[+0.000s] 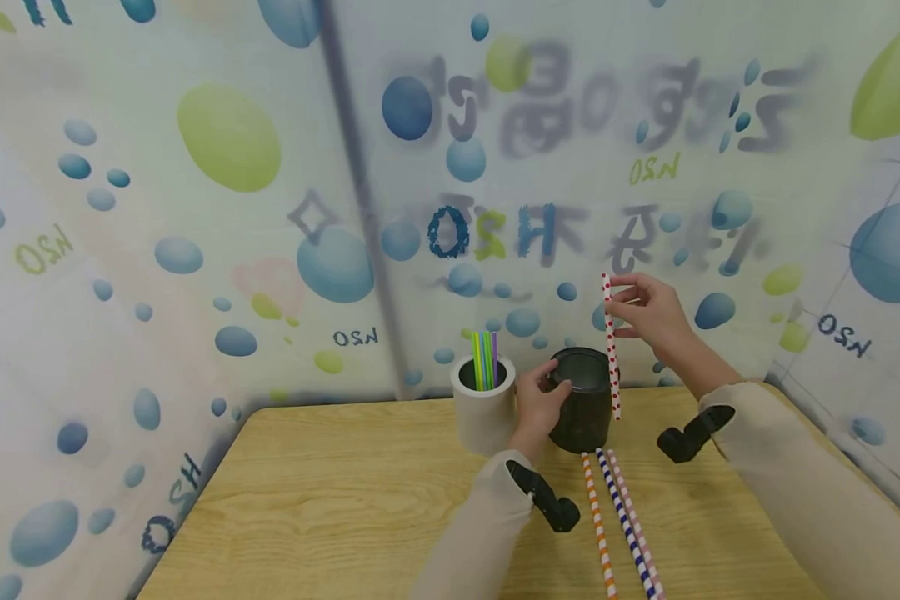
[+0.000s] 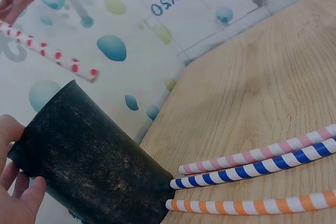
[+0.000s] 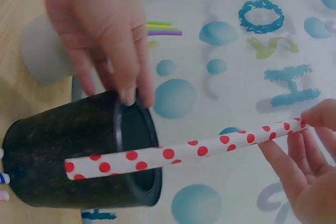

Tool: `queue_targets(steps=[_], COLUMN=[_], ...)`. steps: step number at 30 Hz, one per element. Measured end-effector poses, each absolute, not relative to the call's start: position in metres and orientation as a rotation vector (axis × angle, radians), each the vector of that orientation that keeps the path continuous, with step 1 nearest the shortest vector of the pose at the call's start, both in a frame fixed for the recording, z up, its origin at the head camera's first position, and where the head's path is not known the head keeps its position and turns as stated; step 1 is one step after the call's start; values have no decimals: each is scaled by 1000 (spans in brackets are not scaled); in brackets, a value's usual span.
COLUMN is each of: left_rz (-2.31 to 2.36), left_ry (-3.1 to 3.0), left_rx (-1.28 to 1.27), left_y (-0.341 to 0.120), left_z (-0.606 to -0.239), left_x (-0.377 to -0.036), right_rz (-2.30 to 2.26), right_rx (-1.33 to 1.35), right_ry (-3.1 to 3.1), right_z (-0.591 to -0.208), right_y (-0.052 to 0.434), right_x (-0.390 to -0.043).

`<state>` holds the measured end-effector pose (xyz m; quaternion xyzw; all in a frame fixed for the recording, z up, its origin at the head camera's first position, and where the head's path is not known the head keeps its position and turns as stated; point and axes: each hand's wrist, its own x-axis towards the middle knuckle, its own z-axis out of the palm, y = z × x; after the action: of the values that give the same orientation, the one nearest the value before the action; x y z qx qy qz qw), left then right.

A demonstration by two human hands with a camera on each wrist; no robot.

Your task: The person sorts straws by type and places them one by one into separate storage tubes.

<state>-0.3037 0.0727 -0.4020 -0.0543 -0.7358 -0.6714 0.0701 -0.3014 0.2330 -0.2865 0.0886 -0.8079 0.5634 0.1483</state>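
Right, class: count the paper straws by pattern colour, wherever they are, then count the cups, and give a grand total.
Red-dotted straw, held in the right hand: 1
Orange-striped straw: 1
Blue-striped straw: 1
Pink-striped straw: 1
Black cup, gripped by the left hand: 1
White cup: 1
Total: 6

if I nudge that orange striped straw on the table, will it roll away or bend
The orange striped straw is a thin round tube lying flat on the table, so it would probably roll sideways. It looks like paper: likely very light, fairly stiff, yet easily creased.

Two cups (image 1: 583, 400), four paper straws (image 1: 611, 346)
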Motion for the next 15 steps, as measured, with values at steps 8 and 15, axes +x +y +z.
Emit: queue_targets(steps=[8,15], left_rz=[-2002,-1997], left_ry=[-2225,-2236], left_rx=[-145,-131], left_y=[74,73], left_z=[-402,-403], left_x=[-304,-305], right_rz=[1618,1612], right_rx=[196,147], right_ry=[-2256,-2214], right_z=[-268,-273], right_y=[217,212], right_x=[-316,-326])
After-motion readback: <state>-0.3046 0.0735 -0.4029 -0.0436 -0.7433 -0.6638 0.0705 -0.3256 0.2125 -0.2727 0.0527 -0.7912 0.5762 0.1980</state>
